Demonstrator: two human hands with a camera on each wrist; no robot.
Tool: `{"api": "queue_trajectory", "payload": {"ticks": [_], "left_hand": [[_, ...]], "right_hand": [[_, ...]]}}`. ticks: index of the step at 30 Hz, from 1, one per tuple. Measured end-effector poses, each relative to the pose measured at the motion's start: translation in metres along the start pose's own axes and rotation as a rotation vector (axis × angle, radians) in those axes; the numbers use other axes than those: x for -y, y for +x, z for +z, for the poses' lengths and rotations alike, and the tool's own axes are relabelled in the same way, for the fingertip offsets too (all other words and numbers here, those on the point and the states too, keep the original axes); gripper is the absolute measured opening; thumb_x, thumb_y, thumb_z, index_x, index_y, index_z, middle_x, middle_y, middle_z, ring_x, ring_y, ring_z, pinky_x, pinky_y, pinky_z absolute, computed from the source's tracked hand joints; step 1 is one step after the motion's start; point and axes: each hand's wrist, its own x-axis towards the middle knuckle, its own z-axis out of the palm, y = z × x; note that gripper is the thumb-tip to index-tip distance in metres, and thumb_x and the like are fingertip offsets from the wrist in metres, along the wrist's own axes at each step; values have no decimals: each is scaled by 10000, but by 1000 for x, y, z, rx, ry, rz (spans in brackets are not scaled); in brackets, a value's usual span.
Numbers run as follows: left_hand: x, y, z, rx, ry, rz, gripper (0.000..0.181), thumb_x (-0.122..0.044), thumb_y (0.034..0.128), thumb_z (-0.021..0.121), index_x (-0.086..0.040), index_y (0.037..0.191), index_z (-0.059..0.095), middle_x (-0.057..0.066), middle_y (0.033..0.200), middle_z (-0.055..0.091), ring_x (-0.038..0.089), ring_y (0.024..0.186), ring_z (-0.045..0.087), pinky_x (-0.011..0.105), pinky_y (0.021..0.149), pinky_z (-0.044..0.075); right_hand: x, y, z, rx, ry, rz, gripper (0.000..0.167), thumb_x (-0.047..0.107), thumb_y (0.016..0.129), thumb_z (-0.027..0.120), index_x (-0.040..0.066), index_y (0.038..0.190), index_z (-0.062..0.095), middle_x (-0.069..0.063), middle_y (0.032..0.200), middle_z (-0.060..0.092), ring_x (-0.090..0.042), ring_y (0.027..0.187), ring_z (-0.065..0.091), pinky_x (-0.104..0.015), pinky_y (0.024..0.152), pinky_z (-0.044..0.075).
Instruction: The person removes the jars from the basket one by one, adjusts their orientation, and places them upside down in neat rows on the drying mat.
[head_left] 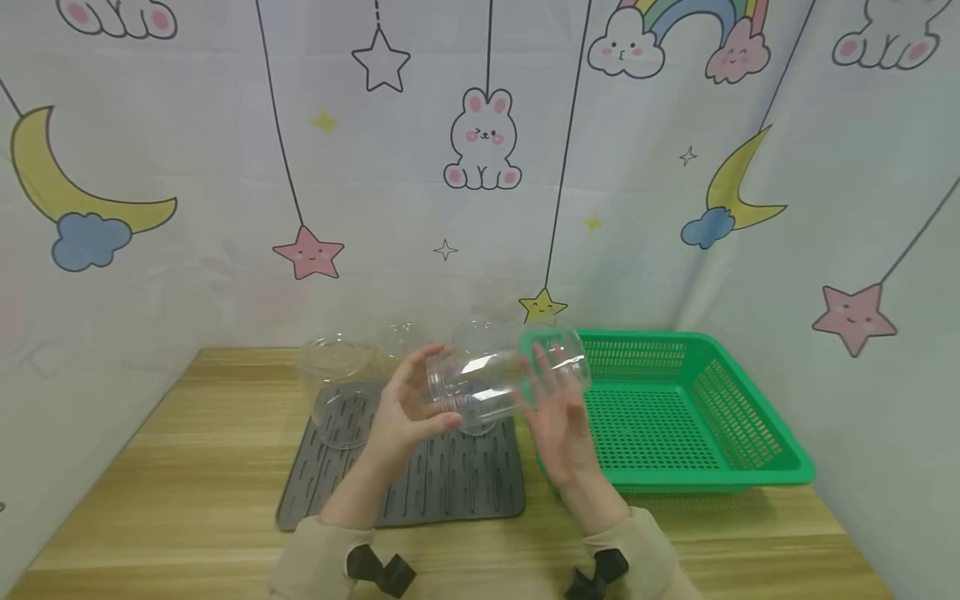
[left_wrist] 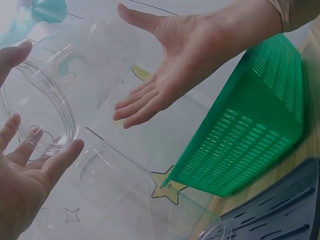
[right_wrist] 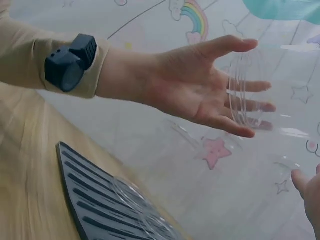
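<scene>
A clear plastic jar (head_left: 480, 379) lies sideways in the air over the back of a grey ridged mat (head_left: 450, 492). My left hand (head_left: 405, 408) grips it round the threaded mouth end, thumb on the near side; the left wrist view shows the fingers spread about the threaded rim (left_wrist: 60, 107). Beside the jar's base end, my right hand (head_left: 558, 429) has its fingers extended; whether they touch the clear wall I cannot tell. Another clear jar (head_left: 341, 417) stands upright on the mat's left part, and more clear jars (head_left: 401, 333) stand behind, partly hidden.
A green perforated plastic basket (head_left: 765, 479) stands right of the mat on the wooden table (head_left: 165, 467). A white patterned curtain (head_left: 405, 192) hangs behind the table. Dark camera mounts (head_left: 381, 571) sit on both sleeves.
</scene>
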Motion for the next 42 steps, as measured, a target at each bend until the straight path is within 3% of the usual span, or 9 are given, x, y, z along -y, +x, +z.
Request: {"api": "queue_trajectory", "payload": {"ticks": [3,6,13,18,24,28,32,35,42], "left_hand": [[-1,0,1,3,7,-8,822,-162,766,812,-75,1451,367,48,1510,382,358,1448,262,407,992,517],[-1,0,3,8,4,-9,820,-174,764,818,-92,1450,376,116,1528,356,272,1439,300,358,975,530],[-1,-1,4,20,35,-16,855,-218,767,828,-55,1459,353,151,1555,309,384,1462,227,559,1041,447],[0,-2,3,28,55,-36,893,-238,770,828,-43,1477,317,164,1581,272,413,1477,178,673,1063,359],[-1,-3,2,41,41,-55,932,-239,764,830,-42,1492,283,166,1596,239,405,1496,121,683,1080,321],[-2,-4,2,45,42,-64,945,-224,757,834,-50,1500,277,149,1603,234,387,1505,96,691,1123,226],[-4,-5,1,45,53,-45,948,-168,751,835,-53,1502,269,123,1588,277,321,1501,153,641,1185,120],[-6,-6,0,46,67,-15,949,-149,749,837,-55,1503,268,82,1564,329,225,1470,252,592,1208,115],[-10,-9,-8,12,82,115,768,-234,823,787,-49,1451,384,34,1499,450,94,1387,409,287,1161,349]], "right_hand": [[-3,0,6,-1,83,-18,1165,517,679,834,176,1553,144,3,1488,449,-185,1346,473,-410,1109,433],[-3,1,11,17,154,-48,1124,485,658,856,201,1534,211,-12,1456,488,-209,1332,490,-445,1099,440],[-2,4,14,78,251,-72,767,369,722,855,200,1366,473,-8,1409,554,-222,1344,486,-456,1116,420],[-1,4,17,96,294,-74,696,304,760,839,185,1354,495,-25,1396,569,-232,1334,495,-463,1120,417],[0,5,19,117,293,-80,635,290,789,816,185,1341,520,-22,1379,589,-222,1314,519,-456,1108,431],[0,5,18,112,289,-84,633,277,792,815,187,1344,518,-26,1379,588,-224,1307,526,-460,1100,439],[-1,5,17,91,278,-78,647,278,777,827,193,1340,520,-21,1373,593,-225,1302,529,-468,1090,445],[-1,5,16,77,247,-66,659,304,769,833,214,1342,520,0,1381,585,-216,1310,518,-459,1088,446],[0,3,17,56,206,-61,685,314,763,837,243,1360,509,5,1417,539,-201,1302,505,-446,1083,451]]}}
